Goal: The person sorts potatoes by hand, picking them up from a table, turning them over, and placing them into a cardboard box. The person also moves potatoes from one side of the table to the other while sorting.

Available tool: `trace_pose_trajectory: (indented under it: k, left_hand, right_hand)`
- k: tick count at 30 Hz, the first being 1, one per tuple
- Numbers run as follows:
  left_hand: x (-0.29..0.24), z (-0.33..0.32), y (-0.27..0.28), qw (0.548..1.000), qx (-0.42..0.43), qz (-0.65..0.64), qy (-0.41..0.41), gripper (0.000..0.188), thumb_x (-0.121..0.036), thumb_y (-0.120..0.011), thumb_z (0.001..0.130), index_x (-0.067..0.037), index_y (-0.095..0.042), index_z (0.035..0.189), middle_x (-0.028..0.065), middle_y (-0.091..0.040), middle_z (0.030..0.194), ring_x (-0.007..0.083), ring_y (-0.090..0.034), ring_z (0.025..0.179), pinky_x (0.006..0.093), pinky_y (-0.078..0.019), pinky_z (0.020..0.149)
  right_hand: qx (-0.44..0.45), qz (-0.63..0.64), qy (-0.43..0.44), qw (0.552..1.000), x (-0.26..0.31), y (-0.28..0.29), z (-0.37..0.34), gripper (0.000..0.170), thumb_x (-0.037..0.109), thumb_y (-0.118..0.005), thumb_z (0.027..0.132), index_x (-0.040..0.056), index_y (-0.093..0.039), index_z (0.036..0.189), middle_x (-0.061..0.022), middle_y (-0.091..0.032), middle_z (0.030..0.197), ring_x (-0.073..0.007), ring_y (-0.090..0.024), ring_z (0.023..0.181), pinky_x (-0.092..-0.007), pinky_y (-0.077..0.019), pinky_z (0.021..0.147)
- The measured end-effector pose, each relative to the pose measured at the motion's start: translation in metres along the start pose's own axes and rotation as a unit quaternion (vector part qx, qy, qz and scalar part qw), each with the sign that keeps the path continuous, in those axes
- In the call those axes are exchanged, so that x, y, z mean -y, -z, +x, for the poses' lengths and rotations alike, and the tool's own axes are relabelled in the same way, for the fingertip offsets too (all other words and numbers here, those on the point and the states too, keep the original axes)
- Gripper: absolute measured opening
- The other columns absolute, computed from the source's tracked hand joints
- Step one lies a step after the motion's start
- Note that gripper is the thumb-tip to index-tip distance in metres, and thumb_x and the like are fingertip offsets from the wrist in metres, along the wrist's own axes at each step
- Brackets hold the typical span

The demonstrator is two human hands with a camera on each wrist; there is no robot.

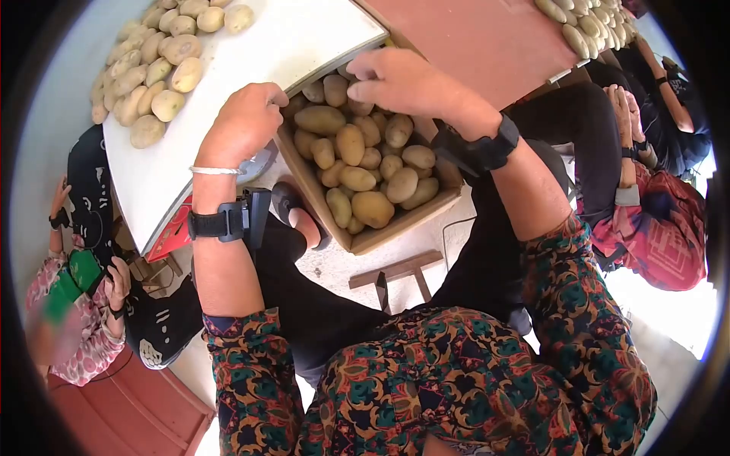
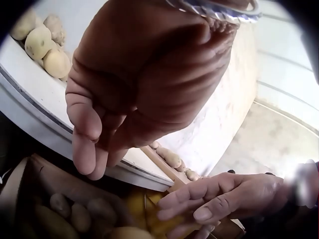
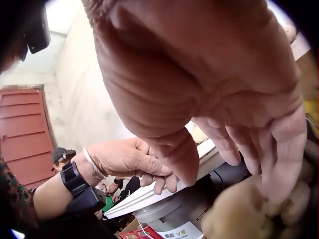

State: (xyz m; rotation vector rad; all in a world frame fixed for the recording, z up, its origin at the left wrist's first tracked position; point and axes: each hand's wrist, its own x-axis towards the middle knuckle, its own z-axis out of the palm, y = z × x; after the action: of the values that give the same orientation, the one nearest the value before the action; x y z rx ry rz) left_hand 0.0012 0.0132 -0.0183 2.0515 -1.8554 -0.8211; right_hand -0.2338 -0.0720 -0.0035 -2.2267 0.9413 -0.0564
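A cardboard box (image 1: 363,245) full of potatoes (image 1: 357,178) sits in front of the person, between the knees. Over the box's far end hangs the right hand (image 1: 414,85); its fingers are spread loosely and nothing shows between them. Beside the box's upper left corner is the left hand (image 1: 239,125), close to the edge of the white table (image 1: 281,38). Its fingers (image 2: 85,154) bend loosely downward and hold nothing in the left wrist view. Below the right hand in the right wrist view lies a large blurred potato (image 3: 234,214).
A heap of potatoes (image 1: 156,68) lies on the white table at the left. More potatoes (image 1: 593,26) are piled on the reddish table (image 1: 464,45). A grey bucket (image 3: 172,206) stands under the table edge. Other people sit left and right. A wooden stand (image 1: 399,270) is below the box.
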Motion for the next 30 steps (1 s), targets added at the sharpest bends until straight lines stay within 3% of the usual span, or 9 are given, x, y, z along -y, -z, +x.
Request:
trace_pose_trajectory:
  k: [2, 4, 6, 8, 15, 18, 23, 28, 30]
  left_hand:
    - [0.004, 0.002, 0.002, 1.000, 0.007, 0.009, -0.010, 0.030, -0.009, -0.054, 0.078, 0.007, -0.064, 0.101, 0.0145, -0.064, 0.080, 0.0195, -0.061, 0.068, 0.0312, -0.0504, 0.065]
    - [-0.002, -0.001, 0.002, 1.000, 0.006, 0.024, 0.010, 0.028, -0.007, -0.051, 0.080, 0.001, -0.068, 0.101, 0.0245, -0.067, 0.096, 0.0393, -0.063, 0.096, 0.0433, -0.0485, 0.087]
    - [-0.001, -0.001, -0.005, 0.994, -0.020, 0.087, -0.057, 0.026, -0.008, -0.051, 0.081, 0.000, -0.069, 0.099, 0.0240, -0.066, 0.099, 0.0390, -0.062, 0.099, 0.0443, -0.0480, 0.088]
    - [-0.016, -0.001, -0.009, 0.996, -0.003, 0.075, -0.041, 0.025, -0.009, -0.052, 0.082, -0.002, -0.068, 0.099, 0.0234, -0.066, 0.101, 0.0390, -0.061, 0.100, 0.0458, -0.0475, 0.088]
    - [-0.062, 0.005, -0.039, 0.993, 0.032, 0.067, -0.087, 0.027, -0.011, -0.055, 0.081, -0.002, -0.065, 0.104, 0.0256, -0.065, 0.096, 0.0428, -0.060, 0.094, 0.0483, -0.0479, 0.083]
    - [-0.068, 0.015, -0.057, 0.988, -0.008, 0.019, -0.151, 0.021, -0.008, -0.055, 0.081, 0.001, -0.063, 0.098, 0.0265, -0.064, 0.088, 0.0447, -0.060, 0.087, 0.0502, -0.0476, 0.076]
    - [-0.091, 0.024, -0.059, 0.988, -0.047, 0.011, -0.144, 0.019, -0.009, -0.055, 0.083, 0.003, -0.062, 0.097, 0.0275, -0.064, 0.089, 0.0455, -0.060, 0.087, 0.0504, -0.0474, 0.076]
    - [-0.104, 0.025, -0.046, 0.986, -0.108, -0.005, -0.126, 0.021, -0.010, -0.055, 0.085, 0.001, -0.063, 0.101, 0.0243, -0.065, 0.091, 0.0420, -0.062, 0.088, 0.0483, -0.0480, 0.078]
    - [-0.106, 0.027, -0.043, 0.979, -0.171, -0.009, -0.109, 0.026, -0.012, -0.055, 0.085, -0.001, -0.064, 0.107, 0.0222, -0.066, 0.092, 0.0400, -0.063, 0.089, 0.0466, -0.0491, 0.079]
  right_hand:
    - [-0.059, -0.006, 0.017, 0.998, 0.002, 0.003, 0.005, 0.040, 0.027, -0.060, 0.087, -0.0046, -0.063, 0.111, -0.0153, -0.068, 0.088, -0.0249, -0.066, 0.085, -0.0325, -0.0513, 0.078]
    - [-0.109, 0.149, 0.026, 0.982, 0.000, 0.012, 0.004, 0.036, 0.024, -0.059, 0.088, -0.0038, -0.063, 0.111, -0.0126, -0.068, 0.089, -0.0184, -0.066, 0.082, -0.0302, -0.0517, 0.074]
    - [-0.157, 0.199, 0.042, 0.966, -0.005, 0.021, 0.000, 0.028, 0.019, -0.060, 0.087, -0.0048, -0.065, 0.100, -0.0091, -0.067, 0.082, -0.0141, -0.066, 0.073, -0.0279, -0.0516, 0.067]
    - [-0.223, 0.137, 0.060, 0.963, -0.021, 0.027, -0.001, 0.026, 0.019, -0.060, 0.086, -0.0048, -0.065, 0.095, -0.0089, -0.066, 0.077, -0.0132, -0.065, 0.070, -0.0290, -0.0511, 0.064]
    - [-0.191, -0.004, 0.024, 0.981, -0.015, 0.014, -0.016, 0.020, 0.018, -0.060, 0.082, 0.0013, -0.066, 0.091, -0.0200, -0.066, 0.083, -0.0384, -0.063, 0.080, -0.0443, -0.0506, 0.072]
    - [-0.150, -0.080, 0.031, 0.985, -0.012, 0.003, -0.012, 0.018, 0.016, -0.057, 0.082, 0.0025, -0.065, 0.089, -0.0203, -0.066, 0.084, -0.0395, -0.063, 0.081, -0.0468, -0.0499, 0.073]
    - [-0.136, -0.071, 0.056, 0.987, -0.012, 0.010, -0.020, 0.018, 0.012, -0.052, 0.082, 0.0028, -0.066, 0.091, -0.0214, -0.066, 0.085, -0.0402, -0.063, 0.081, -0.0476, -0.0498, 0.074]
    - [-0.320, 0.033, 0.086, 0.943, -0.010, 0.021, -0.018, 0.013, 0.009, -0.055, 0.084, 0.0023, -0.065, 0.090, -0.0195, -0.066, 0.085, -0.0399, -0.062, 0.078, -0.0460, -0.0504, 0.070]
    - [-0.332, 0.048, 0.087, 0.938, -0.009, 0.024, -0.019, 0.013, 0.009, -0.057, 0.084, 0.0027, -0.065, 0.091, -0.0183, -0.066, 0.085, -0.0392, -0.063, 0.077, -0.0452, -0.0505, 0.069]
